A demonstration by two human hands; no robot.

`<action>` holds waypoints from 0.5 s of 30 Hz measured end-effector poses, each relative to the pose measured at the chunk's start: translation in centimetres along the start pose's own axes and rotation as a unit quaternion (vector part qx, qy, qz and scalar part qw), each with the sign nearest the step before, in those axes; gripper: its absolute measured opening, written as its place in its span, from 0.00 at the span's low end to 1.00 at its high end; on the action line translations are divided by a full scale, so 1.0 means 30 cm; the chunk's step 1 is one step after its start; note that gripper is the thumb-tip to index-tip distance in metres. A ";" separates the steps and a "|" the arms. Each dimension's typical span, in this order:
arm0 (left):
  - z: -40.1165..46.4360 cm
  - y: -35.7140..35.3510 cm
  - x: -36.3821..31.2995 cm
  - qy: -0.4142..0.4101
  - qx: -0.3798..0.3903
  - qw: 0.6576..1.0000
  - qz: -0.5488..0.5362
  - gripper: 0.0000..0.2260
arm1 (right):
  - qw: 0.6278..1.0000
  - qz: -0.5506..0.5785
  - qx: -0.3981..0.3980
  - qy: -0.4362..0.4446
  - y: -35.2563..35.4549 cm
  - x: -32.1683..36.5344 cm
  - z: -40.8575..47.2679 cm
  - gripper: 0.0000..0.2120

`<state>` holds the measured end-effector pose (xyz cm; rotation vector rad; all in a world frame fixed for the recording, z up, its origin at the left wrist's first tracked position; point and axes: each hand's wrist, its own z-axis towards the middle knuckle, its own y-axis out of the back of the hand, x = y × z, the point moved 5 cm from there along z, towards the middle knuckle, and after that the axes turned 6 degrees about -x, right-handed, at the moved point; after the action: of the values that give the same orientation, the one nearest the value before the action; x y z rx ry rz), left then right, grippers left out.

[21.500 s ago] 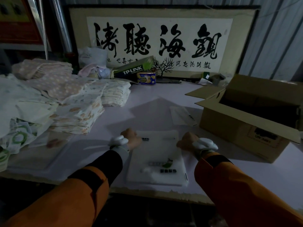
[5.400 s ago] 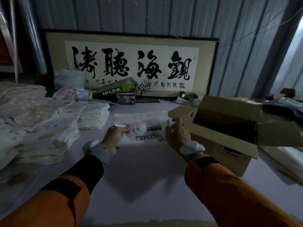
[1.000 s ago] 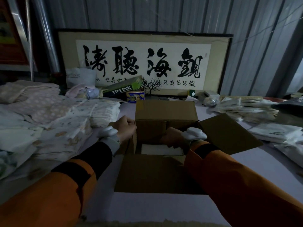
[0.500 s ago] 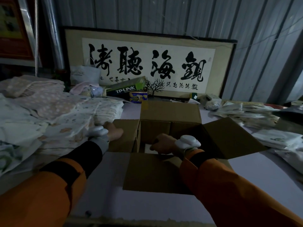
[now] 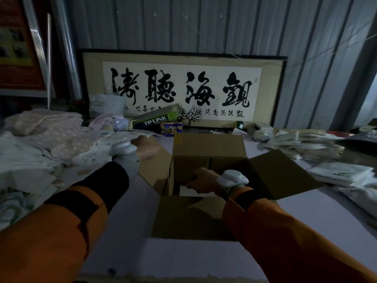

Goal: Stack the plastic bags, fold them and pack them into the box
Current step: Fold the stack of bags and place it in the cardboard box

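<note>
An open cardboard box (image 5: pixel 208 145) stands mid-table with all its flaps spread outward. Inside it lies a white folded stack of plastic bags (image 5: pixel 184 192), mostly hidden by my right hand (image 5: pixel 202 179), which reaches down into the box and closes on the stack's top edge. My left hand (image 5: pixel 145 147) hovers above the box's left flap (image 5: pixel 157 166), near the piles on the left. Its fingers point away from me and nothing shows in it.
Heaps of patterned bags (image 5: pixel 51 144) fill the left of the table. More flat plastic bags (image 5: pixel 306 144) lie in piles at the right. A TP-LINK carton (image 5: pixel 157 118), a small tin (image 5: pixel 171 128) and a framed calligraphy (image 5: pixel 183 88) stand behind the box.
My left hand has left the box's left flap and risen toward the piles at the left. My right hand stays down in the box on the folded bags.
</note>
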<state>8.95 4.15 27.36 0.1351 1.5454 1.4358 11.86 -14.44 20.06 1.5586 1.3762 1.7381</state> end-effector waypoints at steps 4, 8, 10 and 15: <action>-0.026 0.004 -0.087 -0.093 0.089 0.991 -0.041 0.10 | 1.000 -0.005 -0.015 0.013 0.019 -0.014 -0.023 0.17; -0.097 -0.036 -0.169 -0.150 0.190 0.960 -0.140 0.15 | 0.999 -0.010 -0.027 0.019 0.050 -0.041 -0.044 0.17; -0.136 -0.081 -0.189 -0.153 0.228 0.946 -0.175 0.15 | 0.999 -0.009 -0.038 0.019 0.066 -0.062 -0.044 0.17; -0.199 -0.196 -0.204 -0.150 0.253 0.935 -0.196 0.25 | 0.996 -0.030 -0.087 0.009 0.109 -0.127 -0.049 0.15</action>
<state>10.95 -5.74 24.94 0.3172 1.5455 0.6512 12.50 -19.50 21.20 1.3980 1.2317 1.7884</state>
